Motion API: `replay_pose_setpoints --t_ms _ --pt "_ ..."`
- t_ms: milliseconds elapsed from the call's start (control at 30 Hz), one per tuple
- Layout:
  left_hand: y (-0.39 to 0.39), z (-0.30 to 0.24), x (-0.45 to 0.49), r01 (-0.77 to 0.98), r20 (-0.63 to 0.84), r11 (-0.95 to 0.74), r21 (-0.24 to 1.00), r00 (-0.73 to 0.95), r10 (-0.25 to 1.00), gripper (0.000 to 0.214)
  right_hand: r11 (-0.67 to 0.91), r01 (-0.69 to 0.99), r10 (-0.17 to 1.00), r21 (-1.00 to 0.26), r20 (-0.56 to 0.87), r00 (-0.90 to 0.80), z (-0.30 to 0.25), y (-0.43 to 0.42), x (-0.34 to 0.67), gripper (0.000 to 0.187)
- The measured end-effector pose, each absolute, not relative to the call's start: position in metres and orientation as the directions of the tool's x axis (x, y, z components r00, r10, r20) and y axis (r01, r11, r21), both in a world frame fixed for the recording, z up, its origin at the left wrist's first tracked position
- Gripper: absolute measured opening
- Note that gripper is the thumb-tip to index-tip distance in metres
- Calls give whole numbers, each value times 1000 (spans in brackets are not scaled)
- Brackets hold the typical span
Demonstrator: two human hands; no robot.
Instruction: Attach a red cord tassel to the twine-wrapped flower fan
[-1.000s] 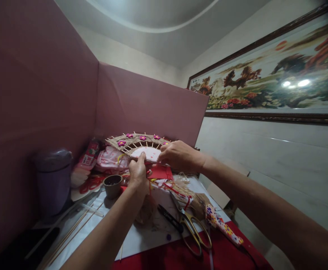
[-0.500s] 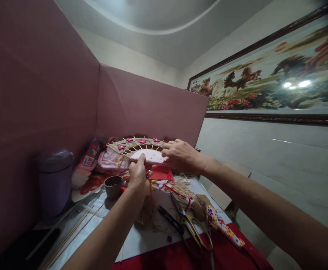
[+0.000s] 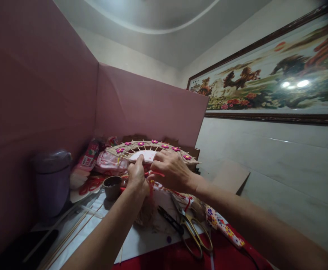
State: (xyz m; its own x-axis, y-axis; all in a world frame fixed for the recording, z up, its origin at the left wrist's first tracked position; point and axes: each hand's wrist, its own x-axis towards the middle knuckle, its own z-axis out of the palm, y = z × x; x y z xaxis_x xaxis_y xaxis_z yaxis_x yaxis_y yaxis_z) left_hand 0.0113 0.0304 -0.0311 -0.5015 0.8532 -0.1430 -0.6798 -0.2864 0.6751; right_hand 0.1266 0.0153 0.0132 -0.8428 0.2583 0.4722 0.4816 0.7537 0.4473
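A half-round woven straw fan (image 3: 152, 146) with pink flowers on its rim and a white centre is held up above the table. My left hand (image 3: 137, 176) pinches its lower left edge near the white centre. My right hand (image 3: 171, 170) is closed over the lower middle of the fan, fingers curled on the white part and a red strand. Wooden ribs stick out round the fan's rim.
On the white sheet (image 3: 141, 240) lie gold-handled scissors (image 3: 193, 230), black snips (image 3: 171, 220), a flowered tool (image 3: 222, 227), straw and sticks (image 3: 68, 234). A small brown cup (image 3: 112, 185), a purple lidded bin (image 3: 53, 180) and pink packets (image 3: 109, 161) stand left. Pink boards (image 3: 147, 101) wall the back.
My right hand slid from the fan's right end in to its lower middle, uncovering the right part of the rim. The fan dropped slightly. My left hand kept its hold.
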Motion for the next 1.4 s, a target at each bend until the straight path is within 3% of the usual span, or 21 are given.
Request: replay_pose_setpoints --t_ms 167,433,500,567,633,700,833,1000,1167,1400 --pt "34 -33 10 -685 -142 -309 660 -518 844 21 707 660 487 255 500 -716 -7 8 123 18" --pt "34 -30 11 -693 -129 -331 641 -522 843 6 755 651 566 -79 581 -585 -17 12 121 6" --pt "33 -30 11 -692 -127 -318 648 -510 851 6 750 589 648 -301 512 -564 -15 14 121 9" --pt "31 -29 10 -688 -127 -307 658 -503 855 7 648 517 748 -560 338 -571 -13 16 121 15" --pt "30 -28 10 -682 -131 -296 668 -500 856 7 535 487 784 -690 191 -591 -9 18 124 19" --pt "28 -27 9 -674 -135 -286 681 -499 856 9 563 512 772 -649 191 -606 -2 19 128 19" --pt "25 -26 10 -655 -129 -277 703 -501 856 12 734 608 679 -302 323 -659 18 16 137 16" --pt "24 -27 10 -641 -123 -257 723 -486 865 13 757 652 581 30 425 -694 38 10 142 12" --pt "25 -29 9 -647 -122 -250 720 -472 873 18 780 605 500 160 421 -757 44 16 139 14" --pt "26 -28 9 -680 -43 -275 679 -411 911 16 755 610 491 242 407 -770 51 30 137 14"
